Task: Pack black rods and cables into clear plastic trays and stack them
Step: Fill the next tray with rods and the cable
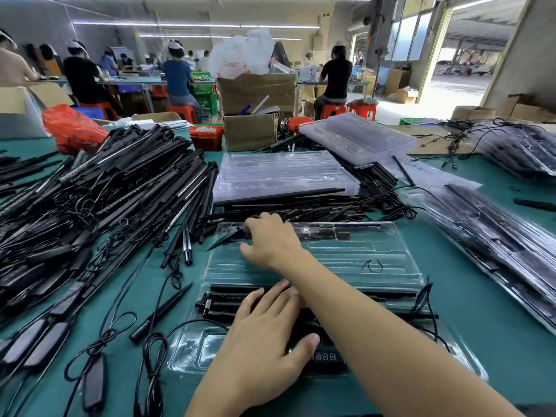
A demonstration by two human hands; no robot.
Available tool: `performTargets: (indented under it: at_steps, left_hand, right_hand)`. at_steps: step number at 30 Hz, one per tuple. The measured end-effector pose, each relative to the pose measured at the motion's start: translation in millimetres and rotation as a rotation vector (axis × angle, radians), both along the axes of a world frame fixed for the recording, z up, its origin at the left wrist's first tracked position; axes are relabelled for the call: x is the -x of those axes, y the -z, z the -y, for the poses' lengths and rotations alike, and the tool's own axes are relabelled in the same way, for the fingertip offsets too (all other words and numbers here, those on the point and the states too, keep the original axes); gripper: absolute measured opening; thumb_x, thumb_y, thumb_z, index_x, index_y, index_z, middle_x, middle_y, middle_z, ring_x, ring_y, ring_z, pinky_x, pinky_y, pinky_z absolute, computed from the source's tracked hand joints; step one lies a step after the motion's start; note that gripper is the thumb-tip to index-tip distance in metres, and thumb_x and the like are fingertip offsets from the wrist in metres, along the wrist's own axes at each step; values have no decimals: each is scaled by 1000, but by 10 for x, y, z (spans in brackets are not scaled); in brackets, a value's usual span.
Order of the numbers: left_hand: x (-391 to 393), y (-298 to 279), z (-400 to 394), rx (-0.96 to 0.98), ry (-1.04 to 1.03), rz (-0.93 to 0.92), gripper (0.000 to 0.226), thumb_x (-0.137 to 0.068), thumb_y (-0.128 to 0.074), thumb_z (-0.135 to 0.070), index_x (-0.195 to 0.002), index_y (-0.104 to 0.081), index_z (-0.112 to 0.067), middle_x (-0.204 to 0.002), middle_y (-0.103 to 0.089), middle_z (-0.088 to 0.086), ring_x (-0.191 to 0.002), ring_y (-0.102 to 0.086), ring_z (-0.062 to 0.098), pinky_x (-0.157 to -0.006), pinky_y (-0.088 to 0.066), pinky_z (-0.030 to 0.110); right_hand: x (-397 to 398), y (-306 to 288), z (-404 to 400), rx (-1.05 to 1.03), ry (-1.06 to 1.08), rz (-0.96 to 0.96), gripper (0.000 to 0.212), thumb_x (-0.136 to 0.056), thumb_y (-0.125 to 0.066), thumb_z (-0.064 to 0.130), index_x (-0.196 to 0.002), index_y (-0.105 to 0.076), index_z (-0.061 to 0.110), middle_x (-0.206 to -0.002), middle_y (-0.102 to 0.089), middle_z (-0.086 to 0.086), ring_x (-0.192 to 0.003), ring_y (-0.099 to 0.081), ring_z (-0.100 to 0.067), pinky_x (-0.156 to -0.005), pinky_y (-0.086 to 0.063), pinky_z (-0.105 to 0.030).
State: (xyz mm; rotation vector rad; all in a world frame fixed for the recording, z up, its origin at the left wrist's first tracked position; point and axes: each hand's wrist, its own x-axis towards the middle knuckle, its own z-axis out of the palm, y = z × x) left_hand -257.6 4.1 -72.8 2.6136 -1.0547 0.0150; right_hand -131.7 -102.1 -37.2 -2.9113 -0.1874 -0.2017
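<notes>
I've got the open clear plastic tray [361,254] lying flat on the green desk [487,332] right in front of me, and both hands are down on it. My left hand [264,335] rests flat across the black rods [346,291] already seated along the tray's near side, fingers [275,293] straight and spread, thumb out over a small black controller with buttons, gripping nothing; I'd say it's there to pin the tray and its load so nothing slides. My right hand [270,242] crosses over that arm to the tray's far left corner, fingers curled down onto a black pointed stake [224,240] whose tip pokes out past the tray edge, but whether it's pinched or only being nudged into its slot I can't tell from here. A small loop of cable [373,266] sits loose in the middle of the tray, most grooves around it bare, so by my reckoning this tray is only partly filled. The big heap of rods and cables [99,194] waits on the left within easy reach, a stack of empty trays [282,176] sits just beyond, and packed trays [493,239] lie off to the right.
</notes>
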Motion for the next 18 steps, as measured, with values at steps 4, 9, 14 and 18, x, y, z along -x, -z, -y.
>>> performTargets:
  at_steps: [4,9,14,18]
  left_hand:
    - [-3,13,3,-23,-5,13,73,-92,-15,-64,-158,-3,-35,-164,-3,-25,-124,37,-23,-113,23,18]
    - [-8,10,-8,6,-12,39,62,-94,-19,-63,-152,-13,-42,-162,-3,-29,-137,29,-17,-118,16,23]
    - [2,3,-5,58,-14,-4,46,-97,-27,-62,-142,-24,-51,-158,2,-38,-141,24,-16,-118,14,25]
    - [2,-3,-11,67,-14,-37,46,-95,-24,-64,-139,-22,-54,-158,2,-39,-139,24,-17,-115,19,21]
  right_hand:
    - [-14,-35,-92,-70,-120,-70,42,-96,-52,24,-138,-52,19,-142,-51,-8,-134,-40,-31,-111,-30,-52]
    - [20,-70,-21,-248,-309,-104,69,-94,-52,12,-156,-27,28,-166,-19,3,-154,-9,-16,-121,-12,-52]
    - [-2,-123,418,-149,100,28,53,-93,-47,21,-145,-42,16,-148,-47,-6,-143,-34,-25,-114,-26,-49]
    - [29,-111,884,-74,328,-79,30,-94,-43,27,-120,-52,15,-102,-64,-3,-109,-59,-30,-108,-26,-52]
